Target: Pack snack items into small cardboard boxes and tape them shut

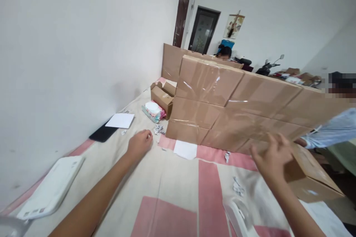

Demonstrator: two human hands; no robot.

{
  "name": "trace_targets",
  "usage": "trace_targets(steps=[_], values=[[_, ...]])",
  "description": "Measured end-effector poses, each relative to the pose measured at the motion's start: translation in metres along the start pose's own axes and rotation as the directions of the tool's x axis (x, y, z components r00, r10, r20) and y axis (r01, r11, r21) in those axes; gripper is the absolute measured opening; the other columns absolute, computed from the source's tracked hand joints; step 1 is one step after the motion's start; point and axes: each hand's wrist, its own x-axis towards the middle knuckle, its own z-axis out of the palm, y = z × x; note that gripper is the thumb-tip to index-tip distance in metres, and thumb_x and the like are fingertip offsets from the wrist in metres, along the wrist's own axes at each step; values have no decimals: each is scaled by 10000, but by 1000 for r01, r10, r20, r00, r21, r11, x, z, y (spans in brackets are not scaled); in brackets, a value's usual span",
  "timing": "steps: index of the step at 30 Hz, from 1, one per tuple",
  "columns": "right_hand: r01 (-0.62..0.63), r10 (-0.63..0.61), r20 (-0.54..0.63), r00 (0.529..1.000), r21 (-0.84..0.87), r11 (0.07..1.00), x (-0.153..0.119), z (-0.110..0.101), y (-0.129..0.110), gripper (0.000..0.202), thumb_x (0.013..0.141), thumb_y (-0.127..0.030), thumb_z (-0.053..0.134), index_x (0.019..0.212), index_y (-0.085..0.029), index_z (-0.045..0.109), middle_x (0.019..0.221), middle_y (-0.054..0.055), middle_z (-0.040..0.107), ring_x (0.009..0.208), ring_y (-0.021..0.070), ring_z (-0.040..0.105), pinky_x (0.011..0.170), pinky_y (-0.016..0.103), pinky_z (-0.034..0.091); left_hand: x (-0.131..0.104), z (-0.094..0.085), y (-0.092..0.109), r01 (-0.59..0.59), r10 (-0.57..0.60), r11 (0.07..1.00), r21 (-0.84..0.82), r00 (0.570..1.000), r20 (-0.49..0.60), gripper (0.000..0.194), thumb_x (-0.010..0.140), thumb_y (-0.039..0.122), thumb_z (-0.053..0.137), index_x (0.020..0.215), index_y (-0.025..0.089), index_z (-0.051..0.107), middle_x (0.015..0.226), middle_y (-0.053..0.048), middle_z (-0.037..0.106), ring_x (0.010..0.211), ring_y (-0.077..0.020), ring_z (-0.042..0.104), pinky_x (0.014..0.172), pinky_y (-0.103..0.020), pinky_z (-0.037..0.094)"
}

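Across the pink and white cloth (175,185) stands an upright partition of taped cardboard (205,81). My left hand (140,142) is over the cloth at centre left, its fingers curled together; whether they hold anything is hidden. Crumpled paper bits (159,129) lie just right of it. My right hand (274,153) is raised before the partition with fingers apart and nothing in it. Beside that hand, on the right, is a closed cardboard box (317,170). A white sheet (185,149) lies at the partition's foot.
Along the left wall lie a white plastic case (52,187) and a black flat object (102,132) under white paper (120,120). A wipes pack (153,111) and open carton (162,98) stand farther back. A white device (239,216) is at the front. Two people are behind the partition.
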Motion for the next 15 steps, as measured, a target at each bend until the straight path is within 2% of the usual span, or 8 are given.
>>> trace_targets(steps=[2,5,6,7,9,10,12,15], values=[[234,-260,109,959,205,950,19,10,-82,560,886,-474,585,1366,-186,582,1482,248,502,1399,428,477,1109,642,382,20,-3,-20,117,-109,992,42,981,-158,348,984,329,409,1203,187,640,1316,-158,626,1255,-325,539,964,-415,399],[439,-577,174,798,487,755,27,30,-204,392,898,-339,576,1278,-253,627,1443,175,561,1388,348,488,1138,581,386,37,-2,-54,358,-305,931,71,870,-389,485,955,335,476,1362,86,561,1486,-266,469,1388,-437,396,1082,-559,331],[477,-664,157,731,578,662,24,39,-241,386,890,-307,579,1270,-263,630,1440,162,568,1389,341,485,1142,579,380,40,0,-65,401,-341,914,65,844,-413,506,953,328,484,1377,61,553,1480,-286,471,1383,-448,405,1084,-577,338],[493,-729,137,671,653,575,19,48,-275,389,883,-284,580,1268,-262,631,1425,156,581,1373,338,495,1135,580,381,42,2,-74,412,-355,909,59,842,-406,502,959,310,474,1376,44,559,1463,-299,492,1375,-446,426,1084,-579,351],[487,-786,84,612,744,458,8,71,-333,366,887,-264,571,1245,-238,642,1385,161,604,1319,331,524,1103,564,405,44,5,-89,365,-326,930,56,882,-340,460,981,247,417,1357,53,598,1455,-288,532,1380,-415,462,1108,-561,363],[476,-794,69,604,768,429,3,83,-357,349,898,-261,561,1233,-222,650,1377,164,609,1304,326,529,1095,547,412,45,6,-93,326,-292,943,64,905,-308,449,988,214,389,1351,86,621,1473,-258,543,1397,-386,468,1136,-544,355],[426,-776,102,622,788,444,-4,108,-397,348,916,-273,548,1236,-188,655,1397,175,594,1307,321,517,1110,516,403,47,8,-99,276,-245,957,84,932,-268,453,992,174,365,1338,159,657,1511,-185,550,1439,-332,458,1194,-514,320],[279,-672,281,685,751,598,-3,139,-435,438,914,-303,559,1317,-147,626,1463,191,534,1364,329,461,1173,493,339,49,11,-102,247,-219,965,93,946,-237,480,987,144,355,1347,193,669,1539,-151,538,1479,-321,429,1229,-528,292]])
